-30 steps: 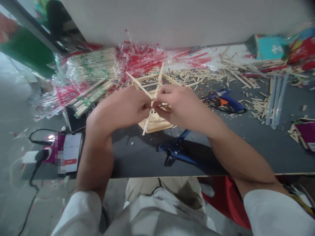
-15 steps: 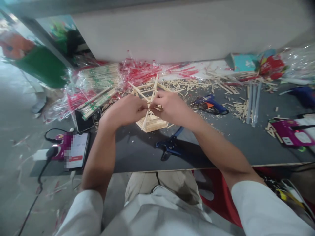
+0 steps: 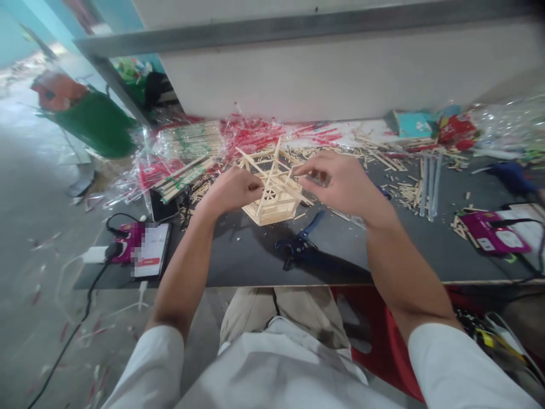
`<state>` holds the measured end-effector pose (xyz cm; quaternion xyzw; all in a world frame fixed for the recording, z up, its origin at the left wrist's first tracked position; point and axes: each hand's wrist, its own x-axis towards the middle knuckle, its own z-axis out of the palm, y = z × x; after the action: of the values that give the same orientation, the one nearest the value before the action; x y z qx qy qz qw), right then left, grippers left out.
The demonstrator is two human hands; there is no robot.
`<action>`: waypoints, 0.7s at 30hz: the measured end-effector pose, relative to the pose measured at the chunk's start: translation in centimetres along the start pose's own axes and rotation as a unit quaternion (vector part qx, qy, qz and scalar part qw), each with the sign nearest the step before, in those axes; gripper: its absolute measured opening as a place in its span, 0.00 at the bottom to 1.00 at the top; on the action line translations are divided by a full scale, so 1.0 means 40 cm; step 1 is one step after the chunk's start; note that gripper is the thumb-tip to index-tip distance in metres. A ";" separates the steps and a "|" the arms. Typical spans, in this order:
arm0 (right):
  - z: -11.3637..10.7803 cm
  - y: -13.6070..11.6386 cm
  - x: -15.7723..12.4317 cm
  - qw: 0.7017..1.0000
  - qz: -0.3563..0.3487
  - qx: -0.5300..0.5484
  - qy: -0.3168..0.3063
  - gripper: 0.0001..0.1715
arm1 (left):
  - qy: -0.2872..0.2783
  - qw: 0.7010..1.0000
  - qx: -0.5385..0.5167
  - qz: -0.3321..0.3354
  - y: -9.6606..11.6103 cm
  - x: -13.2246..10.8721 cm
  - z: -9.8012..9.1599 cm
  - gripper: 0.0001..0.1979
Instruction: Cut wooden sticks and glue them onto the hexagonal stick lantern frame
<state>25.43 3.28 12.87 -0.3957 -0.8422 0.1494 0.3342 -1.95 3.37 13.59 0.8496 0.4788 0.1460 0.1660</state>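
Observation:
In the middle of the table stands a small hexagonal structure of thin wooden sticks [image 3: 279, 213], with slanting sticks rising above its base. My left hand [image 3: 233, 190] is closed at its left side, thumb and fingertips pinching one of the slanting sticks. Just off the right side is my right hand [image 3: 343, 182], thumb and forefinger apart and nothing visible between them. A blue-handled cutter [image 3: 300, 244] lies in front of the structure. Behind my right wrist, a blue glue gun [image 3: 385, 193] is mostly hidden.
Loose stick pieces [image 3: 406, 196] and clear glue sticks [image 3: 431, 184] lie to the right. Bagged sticks [image 3: 191, 139] and red plastic wrappers [image 3: 255, 133] line the back. A phone [image 3: 153, 250] and purple power strips [image 3: 494, 233] with cables sit near the edges.
My right hand has moved right, away from my left hand, and its fingers have spread. My left hand stays at the structure. The camera view has shifted slightly.

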 end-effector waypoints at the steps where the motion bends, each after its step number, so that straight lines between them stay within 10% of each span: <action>1: -0.011 0.002 -0.021 1.000 0.004 0.000 -0.001 0.09 | -0.001 1.000 0.000 0.005 -0.002 0.001 0.000 0.17; 12: 0.000 0.023 -0.166 0.999 0.039 0.010 -0.003 0.10 | -0.054 0.996 0.041 0.057 -0.022 0.018 -0.015 0.15; 21: 0.043 0.023 -0.074 0.997 0.069 0.014 0.023 0.09 | -0.020 0.996 0.066 0.053 -0.026 0.025 -0.007 0.12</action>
<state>26.15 1.62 9.81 -0.4516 -0.8027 0.1745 0.3482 -2.36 4.78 13.49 0.8857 0.4381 0.1060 0.1110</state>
